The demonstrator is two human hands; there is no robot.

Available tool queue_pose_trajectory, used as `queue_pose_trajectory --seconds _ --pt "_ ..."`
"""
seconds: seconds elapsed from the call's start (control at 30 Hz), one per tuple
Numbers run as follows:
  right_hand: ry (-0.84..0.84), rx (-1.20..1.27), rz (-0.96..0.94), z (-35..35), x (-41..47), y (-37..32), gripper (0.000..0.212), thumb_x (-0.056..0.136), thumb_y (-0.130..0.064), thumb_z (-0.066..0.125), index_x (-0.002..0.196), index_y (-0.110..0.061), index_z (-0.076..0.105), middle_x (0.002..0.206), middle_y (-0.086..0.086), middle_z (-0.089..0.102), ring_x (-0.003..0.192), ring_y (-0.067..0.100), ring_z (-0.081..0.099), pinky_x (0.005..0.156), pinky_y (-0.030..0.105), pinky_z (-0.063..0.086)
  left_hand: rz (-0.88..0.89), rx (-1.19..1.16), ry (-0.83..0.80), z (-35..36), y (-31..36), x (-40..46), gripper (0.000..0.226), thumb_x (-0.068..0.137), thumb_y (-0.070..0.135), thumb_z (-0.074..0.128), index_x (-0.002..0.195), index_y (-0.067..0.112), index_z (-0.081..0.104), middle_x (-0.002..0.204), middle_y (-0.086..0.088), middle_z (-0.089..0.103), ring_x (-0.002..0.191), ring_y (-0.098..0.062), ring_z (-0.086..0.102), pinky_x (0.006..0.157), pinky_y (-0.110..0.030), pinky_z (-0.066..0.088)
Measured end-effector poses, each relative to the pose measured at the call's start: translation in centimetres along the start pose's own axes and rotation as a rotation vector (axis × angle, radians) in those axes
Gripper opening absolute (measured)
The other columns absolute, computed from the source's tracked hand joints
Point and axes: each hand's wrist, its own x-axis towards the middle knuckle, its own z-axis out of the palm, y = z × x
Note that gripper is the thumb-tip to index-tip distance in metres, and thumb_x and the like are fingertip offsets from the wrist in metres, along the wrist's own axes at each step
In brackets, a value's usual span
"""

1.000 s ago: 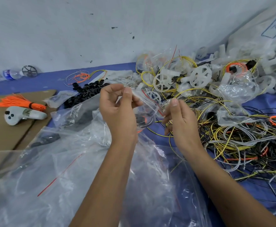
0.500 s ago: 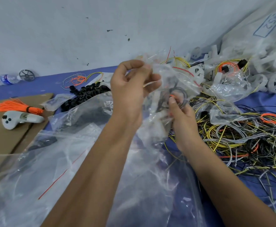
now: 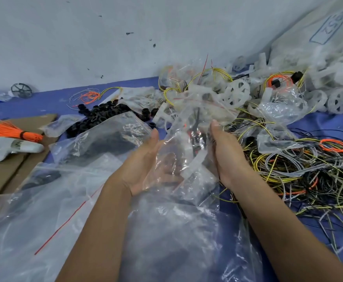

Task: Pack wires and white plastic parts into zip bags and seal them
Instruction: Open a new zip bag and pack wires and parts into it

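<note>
Both hands flat, nothing pinched: left hand [image 3: 144, 161] and right hand [image 3: 225, 155] press palms-in on a filled zip bag [image 3: 189, 151] at frame centre, above the loose bag pile [image 3: 64, 210] lower left. Can't tell if its red seal strip [image 3: 205, 103] is closed. Risk: squeezing pops the white part [image 3: 193, 163] or wires out; bag may slide onto the wire tangle [image 3: 300, 171] at right.

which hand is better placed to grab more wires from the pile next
Right, probably. The right hand sits beside the wire pile; the left hand is under the zip bag, supporting it.
</note>
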Motion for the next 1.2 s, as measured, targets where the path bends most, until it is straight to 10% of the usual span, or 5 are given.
queue_pose_trajectory --seconds 0.3,0.6,0.8,1.0,1.2 --pt "0.042 -0.22 -0.441 -0.3 -0.1 -0.2 0.056 0.099 -0.04 0.062 0.072 0.006 0.046 0.058 0.011 0.045 0.048 0.015 0.044 0.048 0.022 0.038 0.08 0.206 0.034 1.1 -1.1 -0.1 0.059 0.077 0.006 0.077 0.124 0.037 0.062 0.094 0.004 0.078 0.082 -0.011 0.075 0.068 -0.024 0.059" --pt "-0.033 0.014 -0.214 -0.8 0.4 -0.6 0.029 0.102 -0.024 0.059 0.079 -0.02 0.077 0.078 -0.001 0.075 0.071 0.012 0.072 0.065 0.025 0.056 0.063 -0.099 -0.04 2.2 -0.4 -0.7 0.106 0.052 0.063 0.094 0.134 0.004 0.062 0.121 -0.02 0.067 0.107 -0.032 0.069 0.082 -0.042 0.062" --pt "-0.051 -0.063 -0.251 -0.6 0.2 -0.3 0.013 0.094 -0.054 0.06 0.097 -0.052 0.073 0.103 -0.012 0.076 0.099 0.011 0.072 0.085 0.04 0.056 0.205 0.048 0.1 2.0 -0.9 0.4 0.098 0.059 0.067 0.089 0.145 0.043 0.05 0.146 -0.003 0.059 0.133 -0.027 0.059 0.102 -0.06 0.051" --pt "-0.053 -0.105 -0.277 -0.8 0.0 -0.2 0.03 0.1 -0.04 0.06 0.086 -0.023 0.08 0.079 -0.002 0.075 0.059 0.009 0.065 0.05 0.023 0.05 0.233 0.042 0.189 2.1 -1.3 0.8 0.076 0.08 0.063 0.077 0.147 0.039 0.049 0.139 -0.008 0.065 0.123 -0.027 0.066 0.087 -0.043 0.06" --pt "0.027 0.05 -0.186 -1.0 0.3 -0.6 0.026 0.098 -0.027 0.066 0.083 -0.011 0.081 0.083 0.014 0.077 0.075 0.026 0.073 0.069 0.037 0.061 0.211 -0.096 0.174 1.4 -1.2 1.1 0.033 0.093 0.041 0.06 0.113 0.02 0.074 0.122 -0.016 0.071 0.113 -0.035 0.068 0.101 -0.053 0.054"
